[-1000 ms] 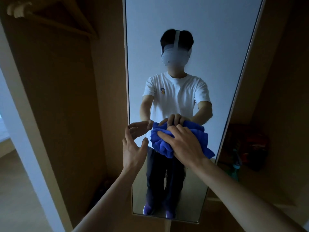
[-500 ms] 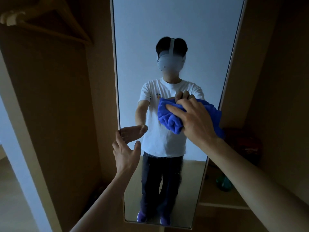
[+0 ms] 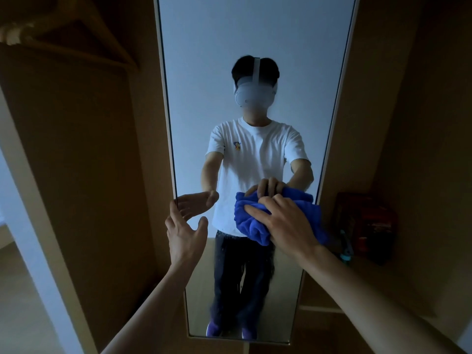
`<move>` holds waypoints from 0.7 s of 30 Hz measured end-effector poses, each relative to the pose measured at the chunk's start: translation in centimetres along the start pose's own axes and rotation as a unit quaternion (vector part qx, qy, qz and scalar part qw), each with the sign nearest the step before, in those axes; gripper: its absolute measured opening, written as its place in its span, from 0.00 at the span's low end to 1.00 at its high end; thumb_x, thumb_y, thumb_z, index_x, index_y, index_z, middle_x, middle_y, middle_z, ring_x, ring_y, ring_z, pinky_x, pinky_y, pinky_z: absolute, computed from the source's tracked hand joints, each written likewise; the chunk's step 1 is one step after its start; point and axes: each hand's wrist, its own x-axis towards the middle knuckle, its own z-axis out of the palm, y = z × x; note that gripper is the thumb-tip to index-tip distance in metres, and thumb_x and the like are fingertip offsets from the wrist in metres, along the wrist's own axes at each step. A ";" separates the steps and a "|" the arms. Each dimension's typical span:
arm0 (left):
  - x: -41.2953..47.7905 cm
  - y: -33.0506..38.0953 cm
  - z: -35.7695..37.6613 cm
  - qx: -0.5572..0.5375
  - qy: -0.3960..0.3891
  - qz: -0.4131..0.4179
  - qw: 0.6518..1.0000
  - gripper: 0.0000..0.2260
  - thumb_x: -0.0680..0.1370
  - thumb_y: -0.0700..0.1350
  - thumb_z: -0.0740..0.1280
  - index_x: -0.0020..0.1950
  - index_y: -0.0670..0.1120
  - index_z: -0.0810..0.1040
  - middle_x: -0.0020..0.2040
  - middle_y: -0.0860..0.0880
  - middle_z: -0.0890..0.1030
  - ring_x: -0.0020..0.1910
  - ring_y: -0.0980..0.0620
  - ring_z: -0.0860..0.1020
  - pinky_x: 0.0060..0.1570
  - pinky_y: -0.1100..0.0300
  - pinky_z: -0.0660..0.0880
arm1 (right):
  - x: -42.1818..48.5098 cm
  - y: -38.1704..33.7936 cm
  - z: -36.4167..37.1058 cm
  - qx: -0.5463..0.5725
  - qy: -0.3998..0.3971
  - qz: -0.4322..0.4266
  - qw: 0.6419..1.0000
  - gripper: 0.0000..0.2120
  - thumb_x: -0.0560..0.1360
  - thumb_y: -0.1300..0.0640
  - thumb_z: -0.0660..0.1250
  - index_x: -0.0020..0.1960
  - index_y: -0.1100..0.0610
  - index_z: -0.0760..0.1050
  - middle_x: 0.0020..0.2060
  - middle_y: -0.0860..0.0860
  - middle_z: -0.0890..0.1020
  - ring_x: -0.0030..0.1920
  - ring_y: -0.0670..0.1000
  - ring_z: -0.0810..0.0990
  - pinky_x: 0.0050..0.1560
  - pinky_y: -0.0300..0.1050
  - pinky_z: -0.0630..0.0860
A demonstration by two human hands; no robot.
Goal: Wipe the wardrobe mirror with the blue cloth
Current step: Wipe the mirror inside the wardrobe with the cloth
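Blue cloth [image 3: 251, 221]: bunched against the wardrobe mirror [image 3: 255, 34], at mid-height towards its right edge. Probably soft, light and pliable, best gripped as a wad.

Right hand [image 3: 286, 226]: clamped over the cloth.

Left hand [image 3: 185, 233]: spread and empty, fingertips at the mirror's left edge.

Dim wardrobe, pale mirror glow, wide-angle edge bending, soft corners

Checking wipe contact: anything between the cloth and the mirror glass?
Nothing visible. The right hand presses the cloth straight onto the mirror; the left hand sits at the mirror's left edge, apart from the cloth.
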 end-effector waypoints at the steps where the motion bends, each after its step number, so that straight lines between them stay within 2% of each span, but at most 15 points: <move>1: 0.0 0.0 -0.1 0.002 -0.003 -0.001 1.000 0.39 0.80 0.52 0.67 0.83 0.51 0.46 0.79 0.42 0.59 0.74 0.38 0.67 0.65 0.38 0.73 | 0.2 0.3 -0.3 0.003 0.002 0.003 1.000 0.22 0.73 0.57 0.73 0.67 0.52 0.77 0.51 0.52 0.80 0.47 0.55 0.75 0.48 0.50 0.71; 5: 0.0 0.0 -0.3 0.006 -0.012 0.008 1.000 0.39 0.80 0.51 0.67 0.83 0.51 0.45 0.80 0.41 0.58 0.75 0.38 0.66 0.65 0.39 0.72 | 1.4 2.0 -2.1 0.015 0.026 0.020 0.999 0.21 0.74 0.57 0.72 0.67 0.54 0.76 0.50 0.55 0.78 0.46 0.57 0.74 0.46 0.54 0.71; 8: -0.1 -0.1 -0.4 0.011 -0.010 0.008 1.000 0.39 0.81 0.52 0.67 0.83 0.51 0.45 0.80 0.41 0.58 0.75 0.37 0.66 0.64 0.38 0.73 | 2.8 4.3 -4.1 -0.004 0.022 0.036 0.999 0.20 0.80 0.54 0.64 0.71 0.54 0.73 0.56 0.57 0.77 0.53 0.60 0.75 0.55 0.59 0.71; 10: -0.1 -0.2 -0.3 0.014 -0.009 0.007 1.000 0.39 0.81 0.52 0.67 0.83 0.52 0.45 0.80 0.41 0.57 0.75 0.37 0.66 0.64 0.37 0.74 | 3.6 5.6 -5.5 -0.019 0.031 0.039 0.999 0.20 0.81 0.54 0.60 0.71 0.55 0.73 0.57 0.58 0.78 0.55 0.61 0.75 0.58 0.60 0.71; 12: -0.1 -0.3 -0.2 0.015 -0.005 0.008 1.000 0.39 0.81 0.52 0.67 0.83 0.52 0.45 0.80 0.40 0.58 0.74 0.36 0.66 0.63 0.37 0.74 | 3.8 6.5 -6.3 -0.031 0.038 0.047 0.998 0.21 0.78 0.58 0.64 0.70 0.54 0.74 0.57 0.58 0.78 0.56 0.62 0.75 0.58 0.59 0.72; 15: -0.3 -0.3 0.1 0.008 0.004 0.008 1.000 0.39 0.80 0.51 0.67 0.83 0.51 0.46 0.80 0.41 0.58 0.74 0.36 0.67 0.62 0.37 0.75 | 3.2 6.8 -6.2 -0.037 0.060 0.058 0.996 0.28 0.68 0.66 0.73 0.67 0.52 0.77 0.56 0.55 0.78 0.54 0.61 0.75 0.52 0.57 0.74; 16: -0.3 -0.3 0.3 0.008 0.009 0.008 1.000 0.39 0.80 0.50 0.67 0.83 0.51 0.46 0.79 0.41 0.58 0.74 0.37 0.67 0.62 0.37 0.75 | 2.9 6.7 -5.7 -0.035 0.056 0.054 0.996 0.27 0.70 0.65 0.72 0.68 0.52 0.76 0.57 0.55 0.78 0.55 0.62 0.75 0.53 0.57 0.74; 19: -0.5 -0.4 0.8 0.002 0.023 0.010 1.000 0.39 0.80 0.49 0.67 0.83 0.51 0.46 0.80 0.41 0.58 0.75 0.38 0.65 0.63 0.38 0.73 | 1.2 6.4 -4.0 -0.040 0.014 0.023 0.999 0.19 0.82 0.56 0.61 0.72 0.53 0.71 0.61 0.56 0.77 0.58 0.61 0.75 0.58 0.58 0.71; 21: -0.5 -0.5 1.0 -0.001 0.026 0.010 1.000 0.39 0.80 0.49 0.68 0.83 0.50 0.46 0.80 0.41 0.58 0.75 0.38 0.65 0.64 0.37 0.73 | -0.6 5.9 -2.9 -0.005 0.020 0.013 1.000 0.19 0.79 0.56 0.66 0.69 0.54 0.74 0.55 0.54 0.78 0.50 0.57 0.75 0.51 0.56 0.72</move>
